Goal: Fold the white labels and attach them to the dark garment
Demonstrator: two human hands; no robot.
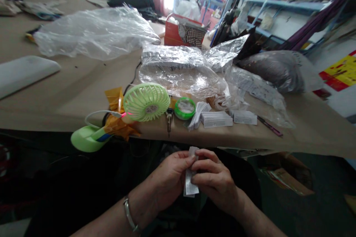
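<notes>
Left hand (169, 181) and right hand (215, 182) grip 1 white paper slip (190, 187), half hidden by fingers; 1 green fan (146, 102) lies beyond.

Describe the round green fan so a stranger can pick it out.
On the brown-papered worktable, look at the front edge, just below the crumpled clear plastic bags. There sits a small fan with a round, pale green grille. It is the biggest green disc there, with orange tape on its left and a smaller green ring on its right.
</notes>
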